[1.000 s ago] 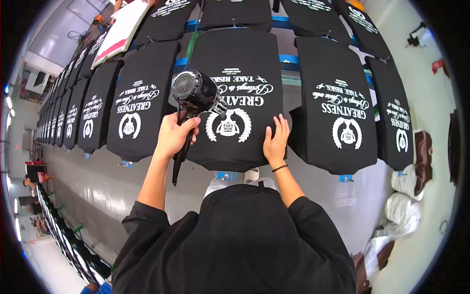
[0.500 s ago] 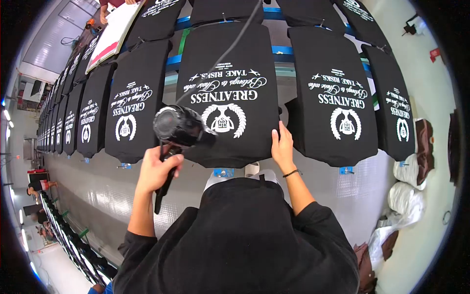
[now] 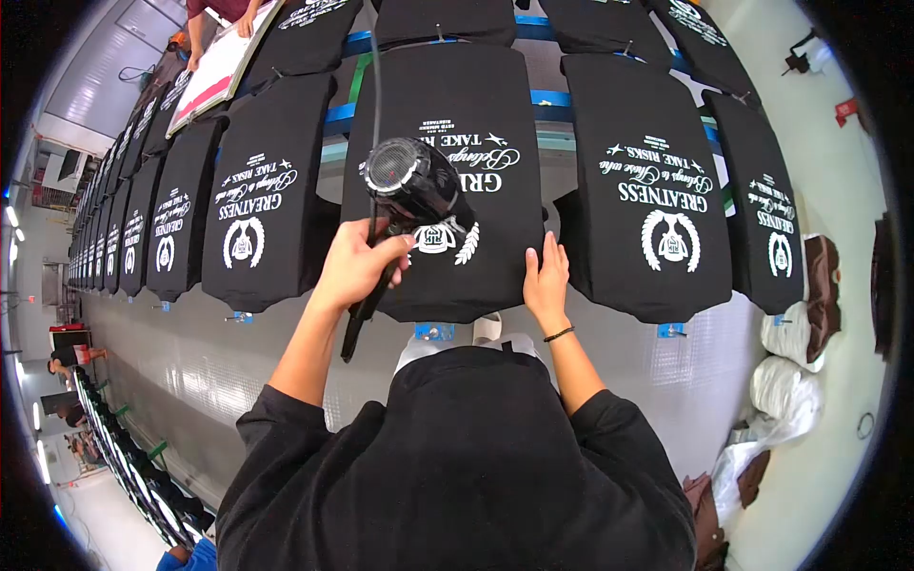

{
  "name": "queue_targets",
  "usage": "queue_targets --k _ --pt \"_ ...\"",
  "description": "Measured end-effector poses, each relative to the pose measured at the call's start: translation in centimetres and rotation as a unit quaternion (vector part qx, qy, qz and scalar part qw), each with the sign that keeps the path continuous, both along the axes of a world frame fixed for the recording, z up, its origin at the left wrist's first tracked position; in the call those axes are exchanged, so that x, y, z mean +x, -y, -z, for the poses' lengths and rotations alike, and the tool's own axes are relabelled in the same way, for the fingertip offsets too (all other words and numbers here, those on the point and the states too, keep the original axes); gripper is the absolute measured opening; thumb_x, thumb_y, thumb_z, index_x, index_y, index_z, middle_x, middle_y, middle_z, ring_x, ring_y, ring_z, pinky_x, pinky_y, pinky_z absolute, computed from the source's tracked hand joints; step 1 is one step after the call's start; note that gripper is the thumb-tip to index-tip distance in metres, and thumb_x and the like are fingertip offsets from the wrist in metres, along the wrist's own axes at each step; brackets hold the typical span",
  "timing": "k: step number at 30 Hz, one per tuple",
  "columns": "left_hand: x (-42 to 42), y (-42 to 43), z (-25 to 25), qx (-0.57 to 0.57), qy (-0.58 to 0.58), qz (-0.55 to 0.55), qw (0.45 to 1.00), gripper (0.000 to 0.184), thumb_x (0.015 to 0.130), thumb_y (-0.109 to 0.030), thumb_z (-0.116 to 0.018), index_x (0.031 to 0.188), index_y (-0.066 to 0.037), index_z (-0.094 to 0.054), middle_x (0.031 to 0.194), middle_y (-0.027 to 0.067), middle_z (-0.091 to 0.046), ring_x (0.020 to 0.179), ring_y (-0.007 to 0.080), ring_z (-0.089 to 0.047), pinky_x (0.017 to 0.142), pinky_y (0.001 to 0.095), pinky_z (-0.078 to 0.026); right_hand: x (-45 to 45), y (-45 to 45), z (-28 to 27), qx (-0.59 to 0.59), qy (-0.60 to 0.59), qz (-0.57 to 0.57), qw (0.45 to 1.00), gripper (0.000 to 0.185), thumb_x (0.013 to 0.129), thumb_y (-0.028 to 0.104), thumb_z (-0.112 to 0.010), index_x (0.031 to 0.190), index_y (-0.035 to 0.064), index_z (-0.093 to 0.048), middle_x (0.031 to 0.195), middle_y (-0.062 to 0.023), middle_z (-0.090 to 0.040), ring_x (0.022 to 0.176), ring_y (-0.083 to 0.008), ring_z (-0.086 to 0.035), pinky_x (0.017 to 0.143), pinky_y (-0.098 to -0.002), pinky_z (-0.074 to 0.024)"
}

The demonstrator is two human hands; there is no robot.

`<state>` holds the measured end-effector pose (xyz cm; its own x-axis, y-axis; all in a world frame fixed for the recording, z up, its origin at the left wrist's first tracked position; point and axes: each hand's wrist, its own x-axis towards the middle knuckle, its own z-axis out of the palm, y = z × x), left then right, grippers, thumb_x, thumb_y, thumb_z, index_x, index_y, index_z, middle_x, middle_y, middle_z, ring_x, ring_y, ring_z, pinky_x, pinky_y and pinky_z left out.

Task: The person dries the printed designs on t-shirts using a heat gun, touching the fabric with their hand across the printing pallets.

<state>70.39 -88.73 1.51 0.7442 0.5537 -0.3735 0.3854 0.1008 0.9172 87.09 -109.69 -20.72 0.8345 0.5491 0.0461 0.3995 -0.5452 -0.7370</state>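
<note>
My left hand point(image 3: 360, 265) is wrapped round the handle of a black hair dryer point(image 3: 415, 181). The dryer hangs above the middle black shirt point(image 3: 447, 90), covering part of its white lettering and emblem; a cord runs up from it. At that shirt's lower right edge, my right hand point(image 3: 547, 278) rests with its fingers extended and nothing in it. A dark band circles the right wrist. The shirt lies spread over a board, its print upside down from here.
More printed shirts on boards flank it, including a right one point(image 3: 657, 114) and a left one point(image 3: 276, 143). At the upper left, a co-worker's hands touch a white framed screen point(image 3: 214, 71). White bundles point(image 3: 785, 385) lie at the right.
The dryer first moved left and down off the print, then back right and up over it. My right hand shifted slightly down the shirt's edge. The co-worker's hands came further into view.
</note>
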Motion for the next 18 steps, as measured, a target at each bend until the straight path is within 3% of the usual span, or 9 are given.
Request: queue_targets --k 3,8,9,11,14,18 --pt "-1.1 0.9 -0.3 -0.017 -0.011 0.007 1.0 0.016 0.087 -0.01 -0.067 0.091 0.004 -0.062 0.065 0.0042 -0.06 0.051 0.0095 -0.056 0.048 0.0243 -0.045 -0.2 0.2 -0.2 -0.003 0.023 -0.006 1.0 0.059 0.101 0.038 -0.045 0.145 -0.0016 -0.039 0.151 -0.0168 -0.039 0.14 -0.0439 -0.028 0.115 -0.0498 -0.0213" --pt "-2.1 1.2 -0.6 -0.012 -0.031 0.017 0.999 0.016 0.085 -0.01 -0.068 0.087 0.005 -0.061 0.065 0.0049 -0.06 0.051 0.0104 -0.056 0.048 0.0251 -0.045 -0.6 -0.6 -2.8 -0.018 0.177 -0.033 0.983 0.051 0.099 0.028 -0.05 0.141 -0.0002 -0.044 0.15 -0.0122 -0.041 0.139 -0.0425 -0.028 0.114 -0.0508 -0.0209" --pt "-2.0 1.0 -0.5 -0.011 -0.03 0.017 0.999 0.016 0.085 -0.01 -0.068 0.087 0.005 -0.061 0.065 0.0049 -0.06 0.051 0.0104 -0.056 0.048 0.0251 -0.045 -0.9 -1.0 -3.1 0.004 0.192 -0.045 0.98 0.051 0.097 0.028 -0.052 0.139 -0.0003 -0.046 0.15 -0.012 -0.041 0.138 -0.043 -0.03 0.113 -0.0573 -0.0196" --pt "-1.3 0.5 0.1 -0.013 -0.004 0.013 1.0 0.017 0.086 -0.011 -0.068 0.085 0.004 -0.061 0.065 0.0049 -0.06 0.051 0.0102 -0.056 0.048 0.025 -0.045 -1.9 -2.0 -3.3 0.007 0.212 -0.092 0.973 0.051 0.095 0.027 -0.054 0.138 0.0016 -0.047 0.15 -0.0117 -0.041 0.138 -0.0421 -0.03 0.112 -0.0571 -0.0207" --pt "-0.5 -1.0 1.3 0.007 0.027 -0.039 0.999 0.017 0.087 -0.013 -0.067 0.084 0.002 -0.06 0.064 0.0039 -0.06 0.051 0.0092 -0.055 0.048 0.025 -0.045 -4.0 -3.5 -3.2 -0.053 0.242 -0.189 0.95 0.057 0.092 0.034 -0.058 0.139 0.0049 -0.047 0.151 -0.0066 -0.039 0.138 -0.0415 -0.028 0.112 -0.0593 -0.0198" --pt "-3.3 -3.4 1.0 0.033 0.011 -0.079 0.996 0.017 0.088 -0.015 -0.067 0.084 0.0 -0.06 0.065 0.0029 -0.059 0.05 0.0089 -0.055 0.046 0.0249 -0.044 -5.0 -4.5 -2.6 -0.114 0.274 -0.252 0.921 0.064 0.093 0.045 -0.055 0.144 0.0084 -0.043 0.154 -0.0053 -0.034 0.142 -0.041 -0.021 0.112 -0.0627 -0.0156"
